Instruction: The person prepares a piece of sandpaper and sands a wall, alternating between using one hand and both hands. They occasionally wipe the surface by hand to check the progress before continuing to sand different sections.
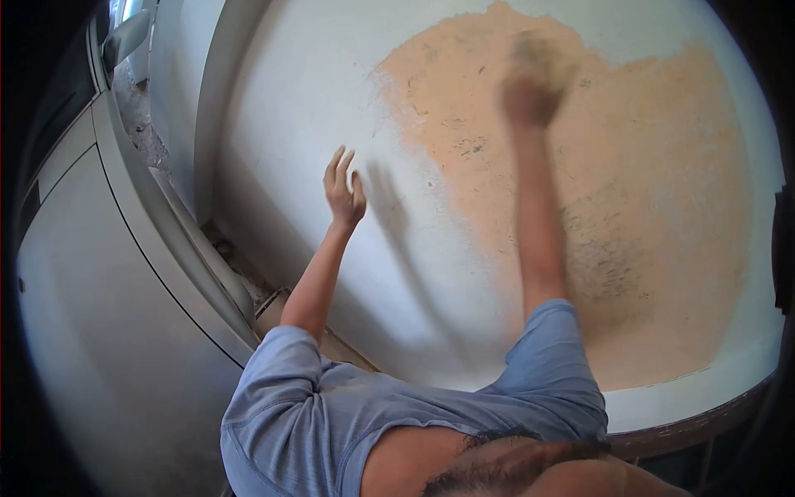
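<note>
My left hand [344, 189] is raised in front of the white wall [281, 157], its fingers apart and nothing in them. The hand casts a shadow on the wall beside it. My right hand [532, 91] is at the upper part of the orange-tan patch [671, 157], arm stretched out. Motion smears its fingers and a yellowish shape around them, so any held object cannot be made out. Dark scuff marks [609, 257] show on the patch below that hand.
At the left stands a silver vehicle [108, 298] with a side mirror [126, 37]. A narrow strip of rough ground [137, 112] lies between it and the wall. A dark brown edge [704, 421] runs along the lower right.
</note>
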{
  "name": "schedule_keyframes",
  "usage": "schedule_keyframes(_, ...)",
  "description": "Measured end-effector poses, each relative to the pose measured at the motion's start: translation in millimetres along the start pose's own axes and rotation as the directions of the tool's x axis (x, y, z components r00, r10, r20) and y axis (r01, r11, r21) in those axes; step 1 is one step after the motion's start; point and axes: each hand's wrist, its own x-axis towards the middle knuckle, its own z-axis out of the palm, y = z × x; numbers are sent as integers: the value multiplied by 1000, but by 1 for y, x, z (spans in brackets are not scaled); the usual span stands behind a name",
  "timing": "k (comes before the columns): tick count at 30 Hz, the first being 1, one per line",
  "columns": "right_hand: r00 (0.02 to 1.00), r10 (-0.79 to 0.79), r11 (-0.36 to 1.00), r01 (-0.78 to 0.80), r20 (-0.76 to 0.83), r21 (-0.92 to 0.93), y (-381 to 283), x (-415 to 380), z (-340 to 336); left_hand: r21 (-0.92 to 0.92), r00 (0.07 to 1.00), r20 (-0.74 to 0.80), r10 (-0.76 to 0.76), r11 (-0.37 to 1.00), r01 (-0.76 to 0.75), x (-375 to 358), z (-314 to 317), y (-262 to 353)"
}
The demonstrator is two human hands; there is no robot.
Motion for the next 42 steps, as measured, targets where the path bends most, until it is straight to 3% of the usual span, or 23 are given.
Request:
schedule_keyframes(3,980,149,982,-162,-129,-98,61,58,9,104,987,93,-129,987,119,-47,-38,-14)
schedule_keyframes(6,984,181,970,-179,-4,-164,13,44,11,153,955,186,-230,967,203,-89,-48,-26)
schedule_keyframes(8,998,61,994,-64,34,86,-65,6,24,163,910,288,-297,952,259,-108,-50,-22)
schedule_keyframes(10,947,-203,979,194,250,58,-149,-35,20,177,889,326,-320,945,275,-122,-55,-25)
schedule_keyframes(12,969,-187,877,93,158,471,-172,-60,27,223,798,487,-356,934,280,-127,-71,-31)
schedule_keyframes(13,970,-193,871,100,147,481,-171,-53,28,271,761,534,-369,927,259,-127,-86,-36)
schedule_keyframes(15,933,-317,920,258,170,296,-143,-40,30,401,685,539,-490,865,303,-139,-118,-57)
schedule_keyframes(16,954,-244,962,214,176,170,-124,-29,28,519,597,536,-598,790,325,-149,-134,-66)
schedule_keyframes(17,971,-170,985,165,166,43,-101,-11,26,526,597,528,-605,784,330,-156,-149,-75)
schedule_keyframes(19,991,121,976,-128,52,176,-53,17,24,640,516,466,-718,677,364,-173,-176,-88)
schedule_keyframes(20,983,163,978,-150,-80,149,-31,22,64,647,520,454,-724,669,366,-181,-187,-92)
schedule_keyframes(22,957,288,949,-279,-42,148,-48,30,36,726,472,395,-788,582,365,-194,-205,-96)
schedule_keyframes(24,964,241,967,-249,111,61,-97,16,15,748,418,384,-823,543,382,-198,-217,-90)
schedule_keyframes(26,962,-44,998,30,271,58,-161,-25,27,769,368,373,-852,506,391,-203,-231,-85)
schedule_keyframes(28,977,-142,920,70,161,386,-188,-58,29,811,313,360,-879,461,360,-211,-244,-87)
schedule_keyframes(29,978,-139,922,70,156,380,-182,-52,31,808,319,365,-875,468,359,-223,-253,-99)
schedule_keyframes(31,949,-310,910,275,67,309,-155,-36,38,854,187,452,-872,483,192,-258,-281,-134)
schedule_keyframes(35,995,-93,994,95,45,-58,-44,32,39,945,41,302,-952,305,122,-286,-307,-142)
schedule_keyframes(37,975,-52,987,84,-217,138,-14,52,33,917,-32,389,-921,384,112,-305,-306,-161)
schedule_keyframes(38,973,-48,988,80,-224,135,-25,52,31,916,-24,391,-920,387,111,-287,-303,-148)
schedule_keyframes(40,996,79,997,-79,30,4,-67,27,27,930,-127,344,-930,319,182,-236,-290,-95)
schedule_keyframes(41,995,-38,986,51,-89,158,-99,3,40,928,-125,353,-927,329,177,-237,-287,-97)
schedule_keyframes(42,976,-199,980,197,90,25,-142,-26,30,923,-121,365,-923,342,173,-239,-288,-100)
